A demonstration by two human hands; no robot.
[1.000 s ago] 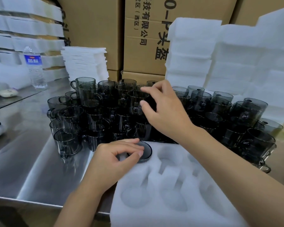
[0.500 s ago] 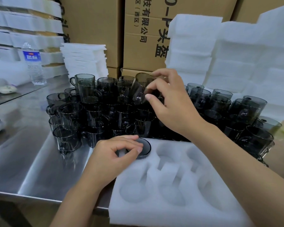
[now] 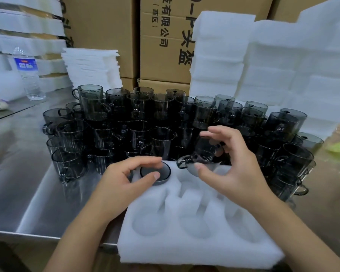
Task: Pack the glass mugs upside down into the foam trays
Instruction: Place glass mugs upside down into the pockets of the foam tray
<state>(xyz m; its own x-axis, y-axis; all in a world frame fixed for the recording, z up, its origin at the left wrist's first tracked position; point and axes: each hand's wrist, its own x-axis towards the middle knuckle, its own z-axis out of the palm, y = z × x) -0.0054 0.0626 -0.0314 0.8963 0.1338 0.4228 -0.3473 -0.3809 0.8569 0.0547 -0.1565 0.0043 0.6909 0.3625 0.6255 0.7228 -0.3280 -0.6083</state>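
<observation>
We record one smoked-glass seated mug [image 3: 159, 172] standing upside down in the far-left cavity of the foam tray [image 3: 185, 252], with its round base uppermost. The left hand [image 3: 126, 181] grips this base: the thumb lies across the top and the fingers curl over the far edge. The right hand [image 3: 236, 167] holds a second held mug [image 3: 204, 152] between curled fingers and thumb, just above the tray's far middle cavity. This mug is tilted and its handle points left toward the seated mug. We cannot tell which way its mouth faces. The tray's other cavities show bare foam. The tray lies on a stainless steel table [image 3: 28, 193], with its near edge overhanging the table front. Just behind the tray, loose mugs [image 3: 114, 122] stand upright in a dense stacked cluster. Also noted behind are a water bottle [image 3: 28, 75] at far left, cardboard cartons [image 3: 165, 46], and foam stacks [image 3: 283, 71] at right.
</observation>
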